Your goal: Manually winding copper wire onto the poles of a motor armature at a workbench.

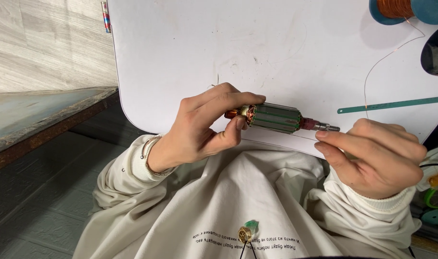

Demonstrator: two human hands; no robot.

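A motor armature with green slots lies level above the white table's near edge; the left hand pinches its copper-wound end; the right hand, fingers curled together, touches the shaft tip; a copper wire spool sits far right.

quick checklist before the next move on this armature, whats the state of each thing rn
1. Left hand grips the motor armature at its copper end: ok.
2. Right hand fingertips steady the shaft tip: close beside it, contact cannot tell.
3. Armature held level over the white table edge: ok.
4. Copper wire trails slack from the spool across the table: ok; whether it reaches the armature: cannot tell.
5. Green strip tool lies near the right hand: ok.
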